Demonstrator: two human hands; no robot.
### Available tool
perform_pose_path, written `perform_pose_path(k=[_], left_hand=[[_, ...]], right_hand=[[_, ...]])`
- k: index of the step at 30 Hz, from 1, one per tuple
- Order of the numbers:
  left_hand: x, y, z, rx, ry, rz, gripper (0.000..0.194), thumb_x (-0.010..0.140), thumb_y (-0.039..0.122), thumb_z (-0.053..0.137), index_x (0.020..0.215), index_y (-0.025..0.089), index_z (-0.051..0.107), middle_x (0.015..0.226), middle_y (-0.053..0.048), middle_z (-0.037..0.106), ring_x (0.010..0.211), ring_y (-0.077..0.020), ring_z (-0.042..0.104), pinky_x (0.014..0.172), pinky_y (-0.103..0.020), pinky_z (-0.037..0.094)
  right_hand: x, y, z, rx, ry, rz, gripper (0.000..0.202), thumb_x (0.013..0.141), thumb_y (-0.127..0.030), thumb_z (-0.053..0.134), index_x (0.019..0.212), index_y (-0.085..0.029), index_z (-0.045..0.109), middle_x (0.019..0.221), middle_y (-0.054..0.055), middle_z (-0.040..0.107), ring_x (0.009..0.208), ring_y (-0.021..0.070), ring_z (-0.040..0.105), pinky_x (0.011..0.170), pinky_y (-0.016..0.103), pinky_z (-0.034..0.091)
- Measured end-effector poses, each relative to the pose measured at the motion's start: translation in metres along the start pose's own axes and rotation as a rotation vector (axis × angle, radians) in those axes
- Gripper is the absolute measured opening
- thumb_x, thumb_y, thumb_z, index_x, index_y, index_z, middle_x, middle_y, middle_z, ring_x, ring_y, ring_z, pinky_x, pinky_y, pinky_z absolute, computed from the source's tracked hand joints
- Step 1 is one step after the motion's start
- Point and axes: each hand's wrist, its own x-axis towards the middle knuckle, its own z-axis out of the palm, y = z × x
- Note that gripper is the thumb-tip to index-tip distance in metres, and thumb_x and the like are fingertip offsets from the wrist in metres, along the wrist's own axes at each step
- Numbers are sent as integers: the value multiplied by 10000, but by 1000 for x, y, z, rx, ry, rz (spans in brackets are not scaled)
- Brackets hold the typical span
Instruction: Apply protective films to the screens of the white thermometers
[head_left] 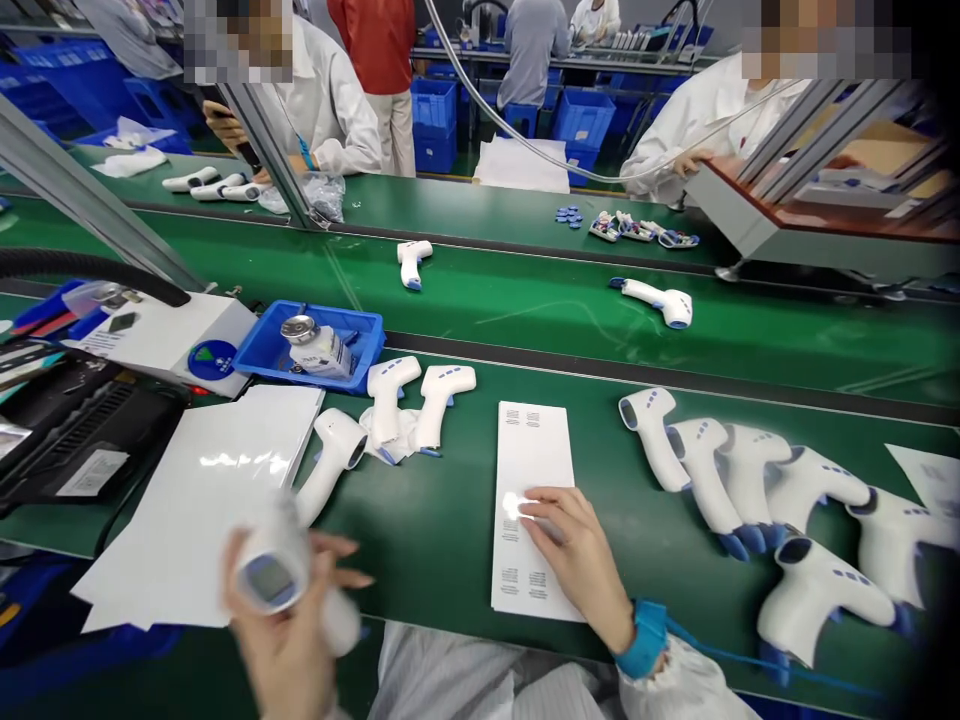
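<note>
My left hand point(281, 630) holds a white thermometer gun point(279, 560) at the lower left, its small grey screen facing me; hand and device are smeared by motion. On the green table lies a white label sheet point(534, 440) with small printed blocks. My right hand point(566, 540) rests over the middle of that sheet, thumb and fingertips near each other at its printed labels; whatever they pinch is too small to make out. A blue strap circles the right wrist. Three similar guns point(386, 400) lie left of the sheet, and several more point(701, 470) form a row at the right.
Blank white sheets point(225, 470) lie at the left, beside a blue tray point(367, 340) holding a metal-capped bottle. A green conveyor point(517, 300) crosses behind, carrying two guns. A metal post point(270, 150) slants at the back left. People in white coats sit across the line.
</note>
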Motion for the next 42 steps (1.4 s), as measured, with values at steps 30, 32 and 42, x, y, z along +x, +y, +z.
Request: perform_pose_path(k=[30,32,42], left_hand=[[20,-27,127,212,-888,225,614,925,294,529,1469,348,249,1527,-44,314,1378,-287,338,1100,-429,342],[20,-27,126,254,-895,261,611,928,281,519,1474,333,249,1507,-60,344,1357,-285,369,1090,-422,352],[26,-27,130,121,-862,148,632,901,319,555,1462,343,264,1521,-61,322,1336,-302,397,914,-367,539]], right_hand=[[6,-2,12,-11,92,-4,85,853,-204,646,799,-254,688,958,18,691,987,248,534,822,410,382],[6,-2,11,-4,107,-4,70,845,-194,651,800,-245,662,961,18,687,989,246,540,835,415,391],[6,4,9,-7,68,-86,122,849,-195,654,890,-293,713,1120,18,670,1087,262,523,901,459,431]])
